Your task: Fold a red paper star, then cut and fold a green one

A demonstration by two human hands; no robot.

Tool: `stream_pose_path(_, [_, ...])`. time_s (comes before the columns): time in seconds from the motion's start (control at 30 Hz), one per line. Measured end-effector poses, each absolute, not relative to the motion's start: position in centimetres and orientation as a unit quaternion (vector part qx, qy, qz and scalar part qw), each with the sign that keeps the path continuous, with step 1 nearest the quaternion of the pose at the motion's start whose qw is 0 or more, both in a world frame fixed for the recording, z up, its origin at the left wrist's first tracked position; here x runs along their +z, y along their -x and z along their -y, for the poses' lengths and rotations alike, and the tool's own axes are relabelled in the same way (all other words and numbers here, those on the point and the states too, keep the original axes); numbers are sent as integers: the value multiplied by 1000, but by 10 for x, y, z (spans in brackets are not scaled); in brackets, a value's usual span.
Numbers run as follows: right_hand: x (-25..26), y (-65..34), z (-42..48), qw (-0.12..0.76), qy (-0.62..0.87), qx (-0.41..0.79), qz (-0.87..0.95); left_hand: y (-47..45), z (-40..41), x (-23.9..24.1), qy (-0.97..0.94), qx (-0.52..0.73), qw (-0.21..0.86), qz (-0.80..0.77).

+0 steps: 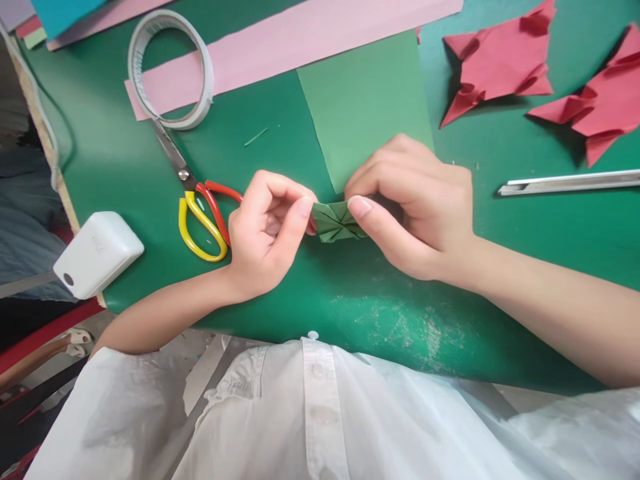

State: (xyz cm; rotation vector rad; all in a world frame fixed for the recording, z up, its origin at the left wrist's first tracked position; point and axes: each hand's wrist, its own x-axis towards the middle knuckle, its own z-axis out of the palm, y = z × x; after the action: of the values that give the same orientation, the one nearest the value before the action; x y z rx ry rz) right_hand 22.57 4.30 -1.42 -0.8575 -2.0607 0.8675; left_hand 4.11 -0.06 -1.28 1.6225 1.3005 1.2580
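Observation:
A small piece of folded green paper (336,223), creased in a star-like pattern, is held between my two hands just above the table. My left hand (265,233) pinches its left edge between thumb and index finger. On the other side, my right hand (417,207) grips the right edge, thumb on top and fingers curled behind. Behind the hands lies a flat sheet of green paper (370,107), its lower edge partly covered by my right hand. Scissors (203,210) with one yellow and one red handle rest beside my left hand.
A roll of tape (203,100) lies over the scissor tips and a long pink paper strip (280,50). Two folded red paper shapes (505,60) and a utility knife (565,182) are at the right. A white device (100,253) sits at the table's (280,287) left edge.

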Motion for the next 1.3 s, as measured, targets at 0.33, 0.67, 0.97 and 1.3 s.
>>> stream_pose_path(0.33, [-17, -225, -44, 352, 311, 323, 822, -33, 2, -16, -692, 421, 359, -463])
stream_pose_path(0.67, [-16, -225, -39, 409, 318, 348, 781, -31, -2, -15, -657, 449, 382, -469])
stream_pose_path(0.97, [-16, -228, -40, 385, 311, 342, 799, -32, -1, -15, -686, 440, 330, -477])
stream_pose_path(1.3, [-16, -228, -40, 371, 322, 351, 798, -30, -5, -17, -722, 440, 322, -427])
